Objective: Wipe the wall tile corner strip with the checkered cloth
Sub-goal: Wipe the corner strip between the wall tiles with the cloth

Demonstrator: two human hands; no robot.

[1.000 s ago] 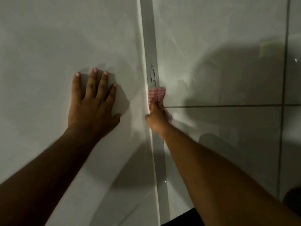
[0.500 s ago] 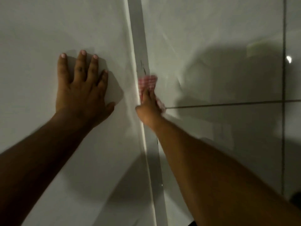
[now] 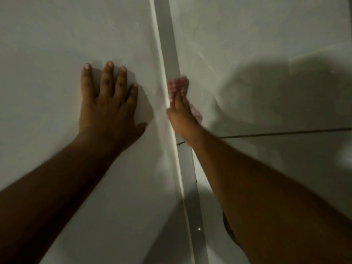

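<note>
Checkered cloth (image 3: 178, 86) motion-blurred, check pattern smeared; lower part hidden under right hand (image 3: 182, 116), only a bit pokes out at hand's right side. Right hand fingers (image 3: 178, 101) blurred too, can't count them or see thumb. Corner strip (image 3: 170, 46) covered behind cloth + hand + forearm, runs out of frame top & btm. Grout line (image 3: 285, 132) cut by right edge, its left end hidden behind right wrist. Left hand (image 3: 108, 109) palm side not visible, flat on wall. Both forearms cut off by frame edges. Dark object (image 3: 228, 231) under right forearm mostly hidden, can't ID. Pale reflection upper right on tile (image 3: 308, 54) too vague to tell.
</note>
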